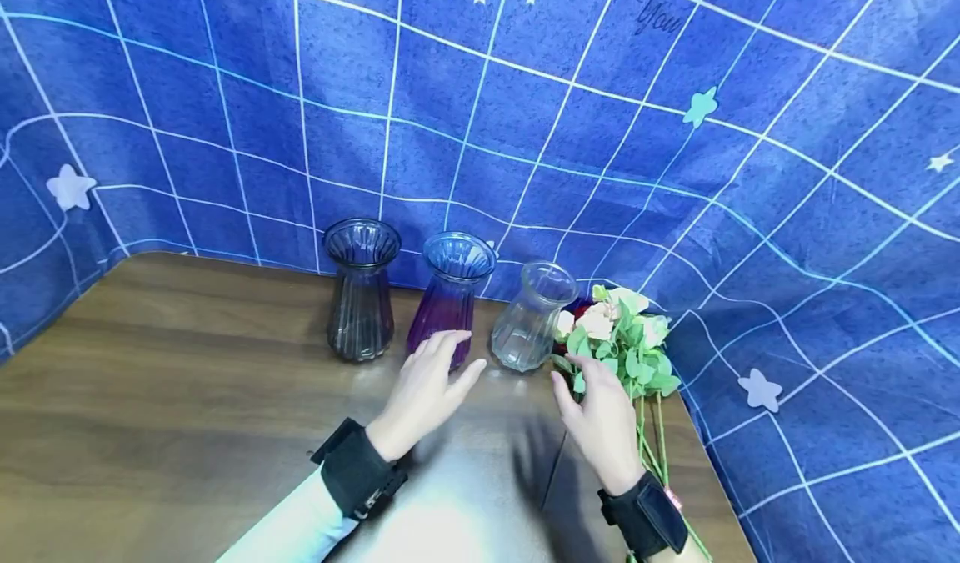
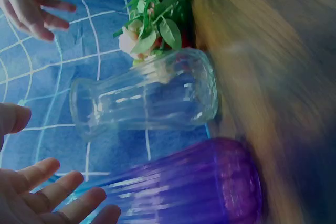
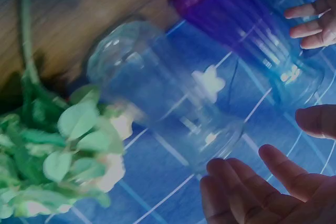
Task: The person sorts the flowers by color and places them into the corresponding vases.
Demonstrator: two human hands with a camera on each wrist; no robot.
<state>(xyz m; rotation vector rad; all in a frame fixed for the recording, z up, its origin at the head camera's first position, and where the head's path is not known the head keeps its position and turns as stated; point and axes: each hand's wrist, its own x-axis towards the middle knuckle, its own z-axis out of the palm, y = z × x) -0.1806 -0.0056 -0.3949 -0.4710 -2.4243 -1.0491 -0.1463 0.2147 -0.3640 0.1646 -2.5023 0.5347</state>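
Note:
Three glass vases stand in a row: a dark grey vase (image 1: 362,296), a blue-to-purple vase (image 1: 442,304) and a clear vase (image 1: 528,321). My left hand (image 1: 429,388) hovers in front of the purple vase, thumb spread from relaxed fingers, holding nothing; it overlaps the vase's lower part in the head view. My right hand (image 1: 603,421) is over the table in front of the clear vase and beside the flowers (image 1: 622,338), fingers loose and nothing in them. In the right wrist view its fingertips (image 3: 220,171) overlap the clear vase's rim.
The flowers, pale blooms with green leaves and a bit of red behind, lie at the right of the wooden table (image 1: 187,396), their long stems (image 1: 660,438) running toward the front edge. A blue cloth (image 1: 337,87) with white grid lines and stars hangs behind and to the right.

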